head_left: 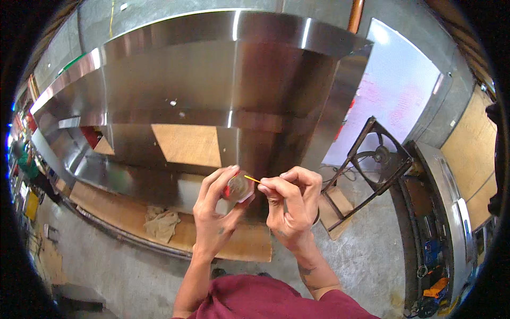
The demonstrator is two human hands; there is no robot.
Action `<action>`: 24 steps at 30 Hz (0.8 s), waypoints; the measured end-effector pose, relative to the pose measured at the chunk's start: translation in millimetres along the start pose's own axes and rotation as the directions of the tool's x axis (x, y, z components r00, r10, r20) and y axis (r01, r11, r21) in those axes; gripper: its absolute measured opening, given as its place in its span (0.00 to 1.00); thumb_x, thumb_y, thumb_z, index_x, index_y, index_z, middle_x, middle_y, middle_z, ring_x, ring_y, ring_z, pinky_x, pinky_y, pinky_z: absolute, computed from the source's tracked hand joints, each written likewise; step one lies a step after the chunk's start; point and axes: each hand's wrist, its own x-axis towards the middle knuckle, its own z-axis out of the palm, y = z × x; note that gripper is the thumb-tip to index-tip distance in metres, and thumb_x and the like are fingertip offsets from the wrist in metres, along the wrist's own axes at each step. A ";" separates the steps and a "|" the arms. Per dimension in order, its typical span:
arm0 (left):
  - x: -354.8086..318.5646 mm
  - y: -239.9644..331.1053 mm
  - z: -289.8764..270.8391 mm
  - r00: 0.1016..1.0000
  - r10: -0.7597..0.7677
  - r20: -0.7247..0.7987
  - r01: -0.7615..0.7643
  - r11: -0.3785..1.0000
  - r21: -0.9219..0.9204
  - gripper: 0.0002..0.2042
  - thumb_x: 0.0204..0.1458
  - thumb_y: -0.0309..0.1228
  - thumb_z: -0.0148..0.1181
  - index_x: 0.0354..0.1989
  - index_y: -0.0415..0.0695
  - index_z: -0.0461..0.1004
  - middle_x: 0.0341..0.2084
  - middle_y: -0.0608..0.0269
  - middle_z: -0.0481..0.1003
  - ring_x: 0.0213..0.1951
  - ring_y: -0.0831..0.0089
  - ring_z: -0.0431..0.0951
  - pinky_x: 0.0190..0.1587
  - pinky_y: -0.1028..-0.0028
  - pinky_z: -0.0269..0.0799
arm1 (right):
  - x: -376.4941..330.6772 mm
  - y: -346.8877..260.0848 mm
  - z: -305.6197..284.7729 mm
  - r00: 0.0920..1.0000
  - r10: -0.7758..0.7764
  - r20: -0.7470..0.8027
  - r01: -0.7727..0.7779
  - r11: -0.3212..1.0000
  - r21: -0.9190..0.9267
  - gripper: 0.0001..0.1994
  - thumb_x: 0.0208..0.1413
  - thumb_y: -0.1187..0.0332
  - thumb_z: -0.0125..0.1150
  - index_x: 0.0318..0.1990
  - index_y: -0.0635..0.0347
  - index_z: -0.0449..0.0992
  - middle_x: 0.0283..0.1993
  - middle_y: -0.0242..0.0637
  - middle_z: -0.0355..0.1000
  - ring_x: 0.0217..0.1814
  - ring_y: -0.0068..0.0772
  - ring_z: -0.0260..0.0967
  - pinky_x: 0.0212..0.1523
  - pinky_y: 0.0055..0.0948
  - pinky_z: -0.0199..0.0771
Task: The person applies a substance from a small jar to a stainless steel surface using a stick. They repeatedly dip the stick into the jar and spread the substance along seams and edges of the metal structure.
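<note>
In front of my chest, my left hand [215,204] is wrapped round a small clear, rounded container [240,186] with red on its side. Its end faces up toward me; whether it is a jar or a bottle I cannot tell. My right hand [289,204] is closed, pinching a thin yellow stick [252,179] between thumb and fingertips. The stick's far tip points left, at the container's upper edge; whether the two touch is too small to make out. Behind both hands stands a large, shiny stainless steel structure [175,69] with a long curved-looking front.
A brown board [249,244] lies low along the structure, with a crumpled cloth [161,223] on it. At the right stand a dark-framed fan [380,154], a whiteboard [398,90] and a metal-topped bench [449,196] with tools below. Another person [29,165] is at the far left.
</note>
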 end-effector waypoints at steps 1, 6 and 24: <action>-1.3 0.9 -3.5 1.000 -0.012 -0.009 0.012 1.000 0.020 0.34 0.50 0.19 0.80 0.70 0.46 0.80 0.64 0.52 0.80 0.64 0.56 0.83 0.62 0.61 0.82 | 7.8 -1.0 -3.1 0.999 -0.023 -0.038 0.021 0.998 -0.059 0.16 0.58 0.83 0.79 0.51 0.60 0.85 0.52 0.41 0.70 0.52 0.38 0.72 0.43 0.32 0.78; -5.3 5.0 -3.1 0.998 -0.059 0.013 0.059 0.998 0.038 0.34 0.53 0.20 0.81 0.70 0.46 0.79 0.65 0.60 0.77 0.61 0.68 0.81 0.59 0.69 0.81 | 61.3 45.9 -5.3 0.892 -0.112 -0.438 0.047 0.987 -0.156 0.09 0.70 0.78 0.69 0.51 0.60 0.76 0.48 0.43 0.75 0.55 0.47 0.72 0.59 0.43 0.70; -5.1 -6.1 -5.2 0.998 -0.054 0.007 0.054 0.994 0.096 0.33 0.55 0.19 0.79 0.71 0.43 0.77 0.64 0.60 0.77 0.58 0.70 0.81 0.56 0.70 0.82 | 168.6 121.3 5.3 0.705 -0.437 -0.559 0.171 0.869 -0.464 0.06 0.76 0.79 0.61 0.52 0.65 0.70 0.51 0.47 0.69 0.56 0.45 0.67 0.55 0.43 0.71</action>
